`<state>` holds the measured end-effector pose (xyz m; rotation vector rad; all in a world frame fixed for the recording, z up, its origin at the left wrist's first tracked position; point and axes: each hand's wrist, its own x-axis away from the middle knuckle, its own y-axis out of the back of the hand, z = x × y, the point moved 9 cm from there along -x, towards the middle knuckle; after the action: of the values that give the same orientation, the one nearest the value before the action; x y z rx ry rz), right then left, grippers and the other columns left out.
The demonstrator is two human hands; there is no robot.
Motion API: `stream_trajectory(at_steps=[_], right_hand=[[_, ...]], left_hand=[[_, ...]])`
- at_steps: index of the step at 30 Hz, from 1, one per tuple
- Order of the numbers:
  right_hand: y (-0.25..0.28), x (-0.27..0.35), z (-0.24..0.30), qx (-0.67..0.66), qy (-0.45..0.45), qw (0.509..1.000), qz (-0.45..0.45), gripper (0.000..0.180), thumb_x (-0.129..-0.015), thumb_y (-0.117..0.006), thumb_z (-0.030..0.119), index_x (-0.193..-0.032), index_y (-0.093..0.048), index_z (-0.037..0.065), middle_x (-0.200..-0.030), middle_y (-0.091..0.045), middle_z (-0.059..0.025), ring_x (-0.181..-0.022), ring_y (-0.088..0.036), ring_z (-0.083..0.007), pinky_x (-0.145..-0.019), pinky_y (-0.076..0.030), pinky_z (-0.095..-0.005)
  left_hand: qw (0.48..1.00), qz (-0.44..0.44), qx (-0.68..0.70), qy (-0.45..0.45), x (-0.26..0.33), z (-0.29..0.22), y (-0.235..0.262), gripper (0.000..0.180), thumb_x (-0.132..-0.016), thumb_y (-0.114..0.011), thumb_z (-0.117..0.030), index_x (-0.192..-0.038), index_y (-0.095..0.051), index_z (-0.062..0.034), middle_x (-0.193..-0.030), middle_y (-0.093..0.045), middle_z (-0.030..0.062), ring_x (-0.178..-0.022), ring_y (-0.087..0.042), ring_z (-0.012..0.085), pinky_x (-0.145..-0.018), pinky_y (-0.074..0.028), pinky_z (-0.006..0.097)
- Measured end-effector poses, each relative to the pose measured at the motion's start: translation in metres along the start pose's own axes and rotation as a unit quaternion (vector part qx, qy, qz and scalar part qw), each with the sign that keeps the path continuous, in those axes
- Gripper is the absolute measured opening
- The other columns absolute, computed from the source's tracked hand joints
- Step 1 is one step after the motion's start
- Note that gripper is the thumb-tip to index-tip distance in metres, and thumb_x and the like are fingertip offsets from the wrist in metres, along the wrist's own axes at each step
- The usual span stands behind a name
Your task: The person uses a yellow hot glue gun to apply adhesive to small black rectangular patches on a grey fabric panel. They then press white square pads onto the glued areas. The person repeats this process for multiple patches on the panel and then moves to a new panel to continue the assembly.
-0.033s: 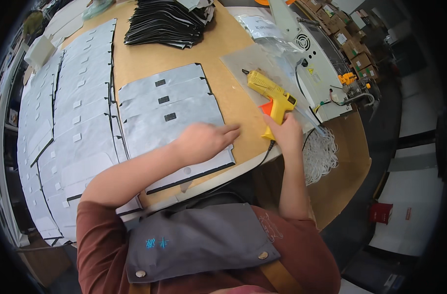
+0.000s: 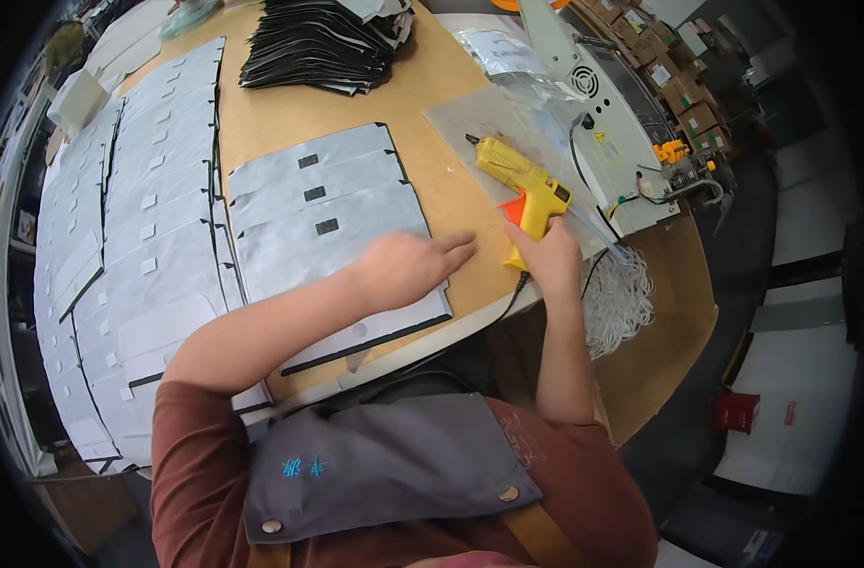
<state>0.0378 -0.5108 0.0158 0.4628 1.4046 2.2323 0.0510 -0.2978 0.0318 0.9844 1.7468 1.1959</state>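
Observation:
My right hand (image 2: 552, 254) is wrapped round the handle of a yellow hot glue gun (image 2: 522, 168), its orange trigger (image 2: 513, 209) by my fingers. The gun's dark nozzle points up and left over a clear sheet (image 2: 474, 115) on the table. A black cord runs down from the handle. My left hand (image 2: 415, 270) is over the right edge of a stack of grey-white sheet pieces (image 2: 375, 178), its first fingers stretched out to the right. Small dark patches (image 2: 328, 226) sit in a row on these pieces. Part of the nearest piece is hidden under my left forearm.
Overlapping rows of grey-white pieces with small white squares (image 2: 149, 232) cover the table's left side. A pile of black-edged sheets (image 2: 318, 47) lies at the back. To the right stand a pale machine (image 2: 602, 123) and a cardboard box (image 2: 678, 312) beside a bundle of white cords (image 2: 621, 303).
My left hand has shifted slightly to the right. The glue gun in my right hand has moved a touch to the left.

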Motion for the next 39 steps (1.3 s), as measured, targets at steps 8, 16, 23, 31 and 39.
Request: stream_trajectory(at_steps=[8, 16, 23, 31, 39], right_hand=[[-0.026, -0.015, -0.02, -0.368, -0.015, 0.929, 0.047, 0.053, -0.082, -0.077, 0.03, -0.115, -0.055, -0.004, -0.101, -0.068, -0.0176, -0.088, -0.071, -0.0291, -0.077, -0.056, -0.0385], [0.01, 0.006, -0.033, -0.634, -0.043, 0.772, 0.027, 0.047, -0.087, -0.072, 0.016, -0.126, -0.047, 0.004, -0.097, -0.064, -0.0089, -0.076, -0.07, -0.0202, -0.058, -0.056, -0.0285], [0.168, 0.004, -0.088, -0.699, 0.022, 0.704, -0.127, 0.049, -0.097, -0.06, 0.021, -0.14, -0.042, 0.007, -0.122, -0.057, -0.0115, -0.079, -0.063, -0.0179, -0.064, -0.054, -0.0324], [0.198, 0.013, 0.001, -0.782, 0.298, 0.543, 0.073, 0.056, -0.103, -0.044, 0.026, -0.152, -0.028, 0.005, -0.163, -0.02, -0.0159, -0.08, -0.055, -0.0137, -0.07, -0.051, -0.0295], [0.178, 0.011, 0.071, -0.743, 0.337, 0.541, 0.205, 0.062, -0.103, -0.046, 0.029, -0.152, -0.019, 0.002, -0.155, -0.031, -0.0147, -0.068, -0.049, -0.0125, -0.066, -0.05, -0.0306]], left_hand=[[0.995, 0.036, -0.028, 0.089, -0.06, 0.006, -0.038, 0.045, -0.102, -0.046, -0.036, -0.143, -0.049, -0.0195, -0.147, -0.05, 0.0036, -0.072, -0.071, 0.0257, -0.06, -0.056, 0.039], [0.995, 0.031, -0.039, 0.082, -0.063, 0.0, -0.035, 0.042, -0.101, -0.046, -0.04, -0.138, -0.053, -0.02, -0.147, -0.05, 0.0056, -0.071, -0.071, 0.0263, -0.062, -0.057, 0.039], [0.994, -0.019, 0.048, 0.1, -0.062, -0.008, -0.016, 0.042, -0.102, -0.046, -0.04, -0.137, -0.054, -0.0175, -0.13, -0.062, 0.0091, -0.074, -0.07, 0.0307, -0.063, -0.057, 0.042], [0.776, 0.218, 0.591, 0.026, 0.017, -0.088, 0.006, 0.047, -0.107, -0.041, -0.039, -0.117, -0.068, -0.0019, -0.109, -0.073, 0.0098, -0.1, -0.067, 0.0242, -0.092, -0.05, 0.035], [0.709, 0.131, 0.663, 0.202, 0.147, -0.017, 0.063, 0.027, -0.101, -0.059, -0.025, -0.109, -0.07, -0.0013, -0.091, -0.073, 0.002, -0.084, -0.061, 0.0075, -0.076, -0.048, 0.025]])
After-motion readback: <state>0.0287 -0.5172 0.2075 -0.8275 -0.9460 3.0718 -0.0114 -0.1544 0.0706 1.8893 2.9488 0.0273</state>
